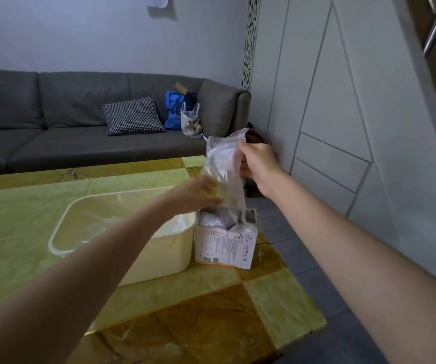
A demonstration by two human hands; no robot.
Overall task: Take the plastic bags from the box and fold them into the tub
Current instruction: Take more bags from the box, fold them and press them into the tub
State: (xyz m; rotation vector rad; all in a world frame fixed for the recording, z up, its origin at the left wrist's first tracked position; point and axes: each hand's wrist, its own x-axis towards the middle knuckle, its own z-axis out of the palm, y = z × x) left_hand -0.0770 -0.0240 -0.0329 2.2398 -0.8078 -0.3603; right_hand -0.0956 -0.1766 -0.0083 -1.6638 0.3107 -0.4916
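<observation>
A clear plastic bag (pixel 224 174) is hanging upright above the open top of the box (pixel 226 241), its lower end reaching down to the mouth of the box, where more crumpled clear plastic is showing. The right hand (pixel 257 164) is pinching the bag near its upper edge, fingers curled against the film, and holding it up. The left hand (pixel 198 193) is pressing against the bag lower down on its left side; its fingers look curled round the film, though the blur makes it hard to be sure how firmly they are gripping. The box is standing on the green and amber marbled table (pixel 28 206), right beside the cream tub (pixel 138 261), the two touching or nearly so. Inside the tub something thin and transparent is lying against the far wall, too faint to name with confidence. From where I am standing, the step in hand looks like drawing one bag out of the box, with the folding not yet begun. The next move, I would judge, is calling for lifting the bag clear of the box without dragging its neighbours along, then flattening it between both hands so it can be folded and laid in the tub to the left. Behind the table a grey sofa (pixel 54 106) is carrying a checked cushion (pixel 133 116) and a blue bag (pixel 175 109).
</observation>
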